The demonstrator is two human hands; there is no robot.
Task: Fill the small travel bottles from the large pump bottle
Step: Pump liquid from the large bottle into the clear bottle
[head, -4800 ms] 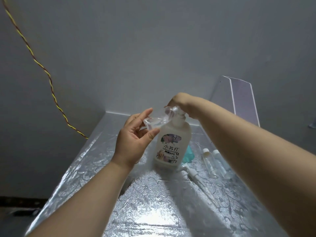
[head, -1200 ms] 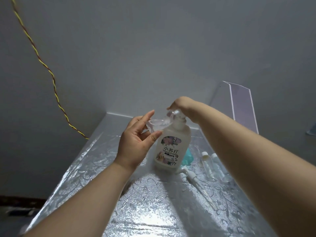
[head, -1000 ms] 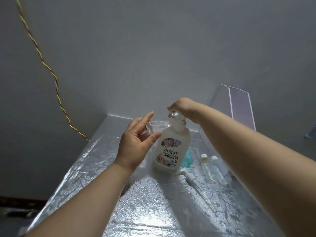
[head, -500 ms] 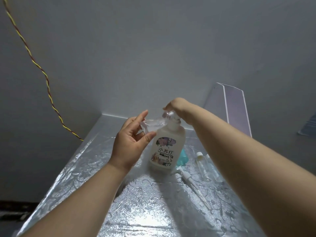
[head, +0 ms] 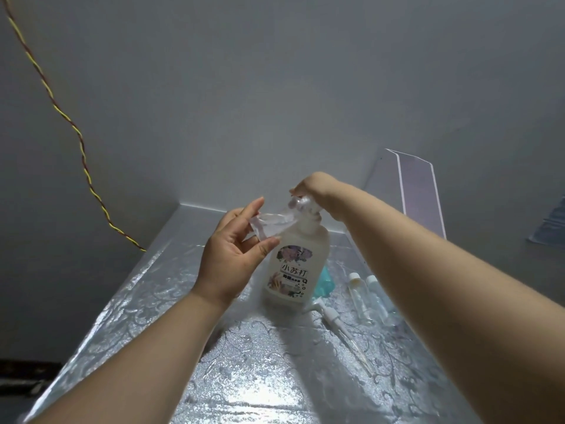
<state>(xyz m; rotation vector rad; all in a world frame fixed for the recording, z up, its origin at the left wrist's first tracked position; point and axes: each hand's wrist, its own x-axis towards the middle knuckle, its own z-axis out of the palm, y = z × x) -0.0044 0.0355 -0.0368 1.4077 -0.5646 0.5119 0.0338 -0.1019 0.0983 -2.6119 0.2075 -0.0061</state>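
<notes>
A large frosted pump bottle [head: 295, 264] with a flowered label stands upright on the silver-patterned table [head: 171, 301]. My right hand [head: 315, 186] presses down on its clear pump head [head: 301, 203]. My left hand [head: 235, 255] holds a small clear travel bottle [head: 269, 224] between thumb and fingers, tilted, with its mouth at the pump spout. Two more small clear travel bottles [head: 363, 295] lie to the right of the pump bottle, partly hidden by my right forearm.
A loose white spray pump with a long tube [head: 336, 322] lies in front of the big bottle. A teal item [head: 324, 280] sits behind it. A clear panel [head: 419, 191] leans at the back right. A twisted yellow-red cord [head: 79, 142] hangs down the left wall.
The view has shifted slightly. Both hands stay where they were, the left with the small bottle at the spout and the right on the pump head.
</notes>
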